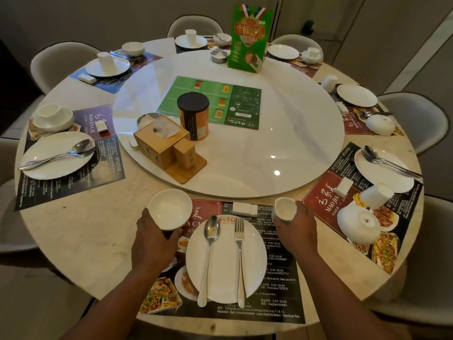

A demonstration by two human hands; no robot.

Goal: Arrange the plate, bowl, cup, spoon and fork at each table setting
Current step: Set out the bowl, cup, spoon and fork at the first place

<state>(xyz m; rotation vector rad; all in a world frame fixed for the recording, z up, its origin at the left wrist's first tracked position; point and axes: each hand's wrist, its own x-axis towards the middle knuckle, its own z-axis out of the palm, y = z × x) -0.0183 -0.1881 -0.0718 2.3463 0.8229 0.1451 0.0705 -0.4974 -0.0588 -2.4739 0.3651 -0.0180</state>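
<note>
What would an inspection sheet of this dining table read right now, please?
Surface: round table with white lazy Susan; printed placemats at the seats.
Job's things: plate on the near placemat, spoon and fork lying side by side on it; bowl and cup held.
Clutter: tissue box, orange canister, green menu sheet, green standing sign, ashtray, all on the lazy Susan.
Hands: left hand grips the bowl; right hand grips the cup.
Cables: nothing seen.
Surroundings: pale chairs around the table; upside-down bowl at the right-hand setting.
</note>
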